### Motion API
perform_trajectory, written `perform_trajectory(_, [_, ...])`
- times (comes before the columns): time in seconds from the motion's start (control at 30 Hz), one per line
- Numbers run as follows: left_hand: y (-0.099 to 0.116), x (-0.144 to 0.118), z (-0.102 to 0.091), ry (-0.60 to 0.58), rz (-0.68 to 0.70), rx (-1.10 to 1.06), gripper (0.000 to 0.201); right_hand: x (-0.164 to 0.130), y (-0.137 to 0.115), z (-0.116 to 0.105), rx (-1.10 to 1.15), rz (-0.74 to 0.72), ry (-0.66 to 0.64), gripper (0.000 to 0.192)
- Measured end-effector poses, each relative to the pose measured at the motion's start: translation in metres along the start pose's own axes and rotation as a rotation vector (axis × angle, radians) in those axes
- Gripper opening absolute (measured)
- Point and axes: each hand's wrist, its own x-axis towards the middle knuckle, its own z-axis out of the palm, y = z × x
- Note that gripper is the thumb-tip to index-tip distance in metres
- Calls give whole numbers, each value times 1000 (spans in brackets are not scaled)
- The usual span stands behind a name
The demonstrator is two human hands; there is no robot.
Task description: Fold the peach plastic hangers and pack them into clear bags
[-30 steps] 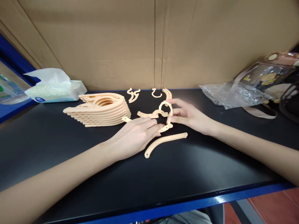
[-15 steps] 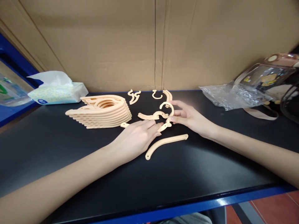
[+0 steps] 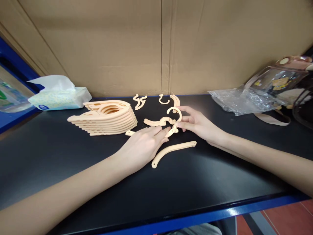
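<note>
place: small assembly workstation, workshop-like | bench: black table [image 3: 73, 182] with blue edge | back: plain cardboard wall [image 3: 122, 45] | stock: stack of peach plastic hangers [image 3: 105, 119], loose hanger parts [image 3: 171, 150] | extras: tissue pack [image 3: 58, 98], clear plastic bag [image 3: 242, 99]

A black worktop [image 3: 73, 169] with a blue front edge [image 3: 220, 213] spans the view. Behind it rises a wall of brown cardboard [image 3: 110, 45], with a vertical seam [image 3: 161, 45] running down its middle. At the left a blue frame [image 3: 9, 58] slants along the cardboard. Below the worktop at the lower right, a reddish tiled floor [image 3: 290, 220] shows. Soft, even light falls from above, leaving a faint sheen on the black surface.
</note>
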Motion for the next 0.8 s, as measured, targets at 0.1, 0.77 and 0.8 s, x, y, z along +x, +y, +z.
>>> perform_trajectory(0.1, [1,1,-1,-21,-23,3,29,-1,-2,1,-11,12,-10,52])
perform_trajectory(0.77, [-7,3,-24,-281,-624,-1396,37,-21,-6,0,-955,-813,-343,22])
perform_trajectory(0.8, [-6,3,-24,-264,-665,-1436,35,-21,-6,1,-983,-830,-345,21])
